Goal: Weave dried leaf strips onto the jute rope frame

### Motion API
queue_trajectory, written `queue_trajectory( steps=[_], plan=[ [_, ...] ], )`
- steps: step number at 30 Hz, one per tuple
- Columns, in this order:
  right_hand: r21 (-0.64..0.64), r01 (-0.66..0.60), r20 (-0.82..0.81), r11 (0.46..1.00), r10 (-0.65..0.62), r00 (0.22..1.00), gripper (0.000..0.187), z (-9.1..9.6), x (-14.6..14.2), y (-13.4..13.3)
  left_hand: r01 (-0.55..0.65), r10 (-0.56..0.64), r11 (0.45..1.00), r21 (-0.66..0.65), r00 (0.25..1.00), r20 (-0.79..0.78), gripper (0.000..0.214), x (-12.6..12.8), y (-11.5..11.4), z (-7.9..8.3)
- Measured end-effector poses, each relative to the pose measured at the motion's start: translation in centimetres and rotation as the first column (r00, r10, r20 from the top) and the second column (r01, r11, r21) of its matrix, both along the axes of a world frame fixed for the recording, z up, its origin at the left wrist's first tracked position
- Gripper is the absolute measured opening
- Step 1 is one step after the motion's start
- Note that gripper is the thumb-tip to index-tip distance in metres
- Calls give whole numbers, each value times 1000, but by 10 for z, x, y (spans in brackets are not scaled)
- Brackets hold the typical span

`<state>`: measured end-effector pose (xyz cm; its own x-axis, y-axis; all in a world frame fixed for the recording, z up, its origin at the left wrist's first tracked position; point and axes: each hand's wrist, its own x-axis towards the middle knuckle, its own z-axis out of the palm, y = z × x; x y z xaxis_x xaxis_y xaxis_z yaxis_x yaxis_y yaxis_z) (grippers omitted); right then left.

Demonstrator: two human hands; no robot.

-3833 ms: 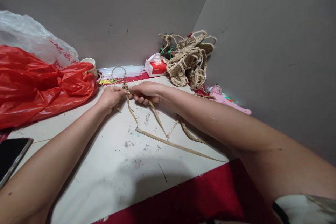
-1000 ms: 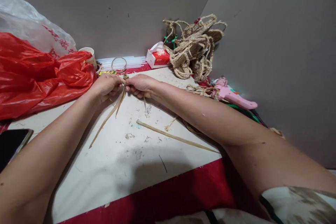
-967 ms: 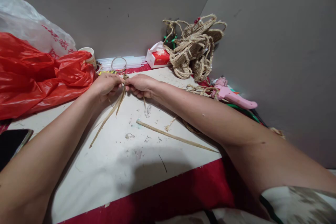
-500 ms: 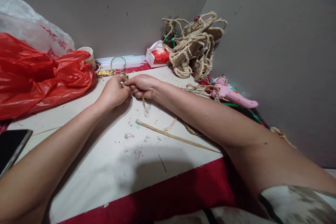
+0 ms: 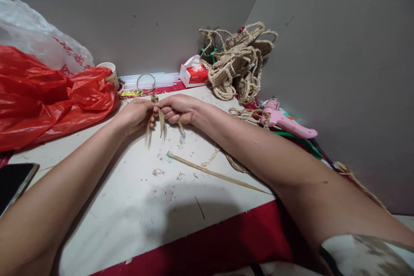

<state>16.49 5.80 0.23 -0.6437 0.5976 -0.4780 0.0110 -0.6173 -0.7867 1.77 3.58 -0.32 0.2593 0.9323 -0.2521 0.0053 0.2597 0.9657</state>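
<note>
My left hand (image 5: 139,112) and my right hand (image 5: 177,108) meet at the far part of the white board, thumbs and fingertips pinched close together. Between them is a small braid of dry straw (image 5: 155,98), its knotted top poking up past my fingertips. A flat straw strip (image 5: 161,123) hangs down from the pinch, and another end shows under my right fist. Both hands are closed on the straw; my fingers hide most of it. Nearer to me, a long loose straw strip (image 5: 213,171) lies slantwise on the board.
A red plastic bag (image 5: 51,103) and a phone (image 5: 16,181) are at left. Behind are a paper cup (image 5: 110,71), clear glue sticks (image 5: 129,81), a wire ring (image 5: 145,82) and a tissue pack (image 5: 194,72). Braided straw (image 5: 236,62) and a pink glue gun (image 5: 284,121) are right.
My left fingers have loosened and turned, and straw strips now hang visibly below the pinch. Both hands stay at the same spot; the view has tipped up slightly.
</note>
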Motion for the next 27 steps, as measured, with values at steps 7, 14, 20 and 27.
queue_trajectory(
  steps=[7,14,20,27],
  plan=[
    [143,-78,125,987,60,990,20,1,7,3,-30,51,995,96,973,-225,10,-2,-1,-1],
    [452,-219,428,865,6,904,21,4,12,2,-11,89,976,215,929,-358,10,2,0,-8],
    [569,-328,539,754,-41,842,19,6,11,-2,34,5,993,116,947,-321,16,-1,3,-6],
    [628,-425,635,652,-113,764,13,7,13,-3,-63,85,994,89,959,-272,12,3,0,-6]
  ],
)
